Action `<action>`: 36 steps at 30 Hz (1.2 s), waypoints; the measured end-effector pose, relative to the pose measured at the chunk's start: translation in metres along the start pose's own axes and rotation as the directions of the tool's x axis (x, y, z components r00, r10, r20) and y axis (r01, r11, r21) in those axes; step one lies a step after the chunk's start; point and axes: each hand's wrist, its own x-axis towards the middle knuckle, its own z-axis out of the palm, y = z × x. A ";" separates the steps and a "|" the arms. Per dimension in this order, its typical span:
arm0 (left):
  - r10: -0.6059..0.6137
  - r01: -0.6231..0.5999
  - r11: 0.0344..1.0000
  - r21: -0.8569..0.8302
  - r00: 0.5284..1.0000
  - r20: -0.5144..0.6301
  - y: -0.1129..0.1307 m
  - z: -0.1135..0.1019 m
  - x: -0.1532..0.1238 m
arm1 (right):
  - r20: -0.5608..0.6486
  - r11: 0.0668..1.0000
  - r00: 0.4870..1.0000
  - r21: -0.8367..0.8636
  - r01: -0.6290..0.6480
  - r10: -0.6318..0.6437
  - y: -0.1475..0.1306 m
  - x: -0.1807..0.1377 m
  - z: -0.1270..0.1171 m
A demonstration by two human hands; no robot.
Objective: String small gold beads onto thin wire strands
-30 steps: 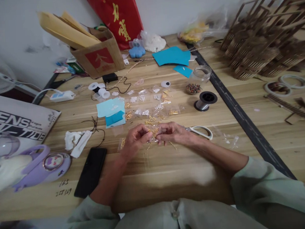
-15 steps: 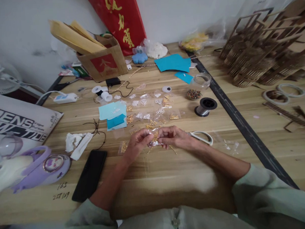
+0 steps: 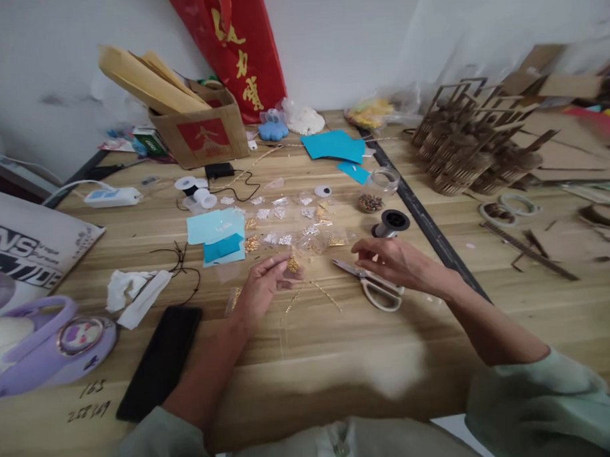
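My left hand (image 3: 261, 290) pinches a small clear bag of gold beads (image 3: 292, 265) just above the wooden table (image 3: 339, 347). My right hand (image 3: 393, 264) has drawn away to the right and hovers over white-handled scissors (image 3: 372, 286), fingers loosely curled with nothing visible in them. Several more small bags of gold and silver beads (image 3: 295, 222) lie in rows beyond both hands. Thin gold chains (image 3: 327, 296) lie on the table between the hands.
A wire spool (image 3: 391, 223) and a glass jar of beads (image 3: 376, 189) stand right of the bags. A black phone (image 3: 159, 360), a purple toy (image 3: 49, 341), blue paper (image 3: 218, 231) and a cardboard box (image 3: 201, 129) sit left. Wooden lattice pieces (image 3: 472, 142) lie far right.
My hands were together on the bead bag; the right hand let go and moved right over the scissors. The left hand keeps the bag. The view swung rightward.
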 end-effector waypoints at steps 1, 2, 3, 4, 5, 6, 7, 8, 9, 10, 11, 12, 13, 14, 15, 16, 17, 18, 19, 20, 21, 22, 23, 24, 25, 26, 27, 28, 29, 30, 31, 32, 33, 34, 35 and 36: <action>-0.016 0.016 0.997 -0.080 1.000 0.008 0.001 -0.001 0.001 | 0.020 0.997 0.999 -0.079 -0.024 0.026 0.003 -0.007 0.001; -0.028 0.032 0.988 -0.154 0.999 0.023 0.002 -0.003 0.002 | 0.037 0.986 0.998 -0.161 -0.044 0.050 0.005 -0.015 0.005; -0.037 0.044 0.975 -0.218 0.999 0.033 0.003 -0.004 0.003 | 0.047 0.967 0.996 -0.248 -0.064 0.078 0.007 -0.022 0.009; -0.038 0.046 0.961 -0.274 0.999 0.033 0.004 -0.005 0.004 | 0.073 0.940 0.992 -0.331 -0.076 0.106 0.009 -0.029 0.014; -0.039 0.047 0.947 -0.318 0.999 0.031 0.005 -0.006 0.004 | 0.097 0.910 0.986 -0.406 -0.087 0.138 0.010 -0.035 0.020; -0.038 0.044 0.935 -0.352 0.999 0.024 0.007 -0.006 0.005 | 0.119 0.882 0.980 -0.463 -0.087 0.159 0.011 -0.040 0.025; -0.039 0.043 0.926 -0.376 0.999 0.017 0.008 -0.006 0.004 | 0.135 0.865 0.978 -0.496 -0.075 0.162 0.013 -0.044 0.031; -0.043 0.044 0.919 -0.393 0.999 0.011 0.008 -0.006 0.004 | 0.141 0.859 0.979 -0.508 -0.057 0.148 0.015 -0.047 0.036; -0.050 0.048 0.913 -0.405 0.999 0.007 0.009 -0.005 0.004 | 0.136 0.857 0.982 -0.513 -0.044 0.132 0.016 -0.049 0.040; -0.057 0.055 0.908 -0.416 0.998 0.006 0.009 -0.005 0.004 | 0.127 0.854 0.985 -0.518 -0.037 0.119 0.018 -0.050 0.044; -0.064 0.060 0.902 -0.428 0.998 0.005 0.008 -0.005 0.004 | 0.116 0.854 0.988 -0.519 -0.029 0.104 0.019 -0.050 0.046; -0.070 0.066 0.896 -0.440 0.998 0.006 0.008 -0.005 0.004 | 0.107 0.853 0.990 -0.521 -0.024 0.093 0.020 -0.049 0.047; -0.070 0.067 0.890 -0.450 0.997 0.010 0.007 -0.005 0.004 | 0.103 0.853 0.991 -0.521 -0.019 0.085 0.020 -0.049 0.047; -0.069 0.066 0.887 -0.458 0.998 0.011 0.006 -0.006 0.004 | 0.104 0.853 0.991 -0.522 -0.017 0.083 0.020 -0.048 0.045; -0.067 0.065 0.884 -0.464 0.998 0.011 0.005 -0.006 0.005 | 0.110 0.853 0.990 -0.522 -0.017 0.087 0.019 -0.047 0.042; -0.066 0.064 0.881 -0.469 0.998 0.012 0.004 -0.007 0.005 | 0.121 0.853 0.988 -0.521 -0.018 0.095 0.018 -0.046 0.039; -0.066 0.063 0.878 -0.475 0.998 0.011 0.003 -0.008 0.006 | 0.133 0.856 0.986 -0.516 -0.021 0.105 0.017 -0.045 0.034; -0.065 0.062 0.874 -0.482 0.998 0.010 0.002 -0.010 0.006 | 0.153 0.866 0.982 -0.501 -0.016 0.106 0.016 -0.044 0.029; -0.065 0.059 0.868 -0.492 0.998 0.006 0.002 -0.011 0.007 | 0.178 0.882 0.979 -0.472 -0.006 0.101 0.016 -0.043 0.024; -0.063 0.056 0.862 -0.504 0.998 0.003 0.002 -0.012 0.007 | 0.207 0.905 0.974 -0.425 0.007 0.089 0.016 -0.043 0.019; -0.061 0.052 0.855 -0.517 0.998 0.000 0.002 -0.013 0.007 | 0.236 0.931 0.969 -0.365 0.020 0.072 0.017 -0.043 0.013; -0.057 0.047 0.848 -0.527 0.998 -0.001 0.002 -0.014 0.007 | 0.256 0.955 0.965 -0.297 0.021 0.058 0.017 -0.043 0.007; -0.051 0.043 0.845 -0.533 0.999 0.000 0.002 -0.014 0.007 | 0.262 0.973 0.964 -0.229 0.012 0.050 0.018 -0.043 0.002; -0.044 0.040 0.844 -0.535 0.999 0.006 0.002 -0.015 0.007 | 0.260 0.986 0.964 -0.167 -0.005 0.049 0.019 -0.043 -0.004; -0.034 0.036 0.845 -0.533 0.999 0.014 0.002 -0.016 0.007 | 0.251 0.994 0.967 -0.111 -0.027 0.054 0.020 -0.044 -0.008; -0.018 0.028 0.849 -0.528 1.000 0.024 0.003 -0.016 0.006 | 0.228 0.996 0.971 -0.069 -0.056 0.070 0.021 -0.044 -0.013; 0.002 0.017 0.853 -0.521 0.999 0.035 0.003 -0.017 0.006 | 0.195 0.996 0.977 -0.035 -0.086 0.092 0.022 -0.045 -0.016; 0.023 0.005 0.858 -0.513 0.999 0.047 0.003 -0.017 0.006 | 0.159 0.993 0.981 -0.001 -0.115 0.113 0.022 -0.045 -0.017; 0.041 -0.005 0.865 -0.502 0.997 0.062 0.003 -0.017 0.005 | 0.127 0.989 0.983 0.041 -0.140 0.134 0.022 -0.045 -0.018; 0.054 -0.009 0.873 -0.488 0.995 0.078 0.004 -0.017 0.004 | 0.105 0.983 0.983 0.095 -0.159 0.149 0.021 -0.045 -0.017; 0.063 -0.011 0.881 -0.472 0.994 0.094 0.004 -0.017 0.004 | 0.095 0.972 0.983 0.164 -0.171 0.157 0.020 -0.043 -0.015; 0.068 -0.010 0.889 -0.458 0.992 0.109 0.004 -0.017 0.003 | 0.101 0.953 0.983 0.246 -0.175 0.154 0.017 -0.041 -0.012; 0.072 -0.011 0.895 -0.446 0.990 0.121 0.003 -0.017 0.003 | 0.111 0.928 0.984 0.330 -0.172 0.142 0.014 -0.039 -0.009; 0.078 -0.014 0.900 -0.437 0.989 0.129 0.003 -0.017 0.003 | 0.123 0.897 0.985 0.410 -0.163 0.123 0.009 -0.036 -0.005; 0.084 -0.019 0.903 -0.430 0.988 0.131 0.003 -0.017 0.002 | 0.131 0.861 0.986 0.485 -0.152 0.101 0.005 -0.032 0.000; 0.087 -0.025 0.906 -0.424 0.988 0.128 0.003 -0.017 0.002 | 0.133 0.825 0.988 0.548 -0.138 0.076 0.000 -0.028 0.005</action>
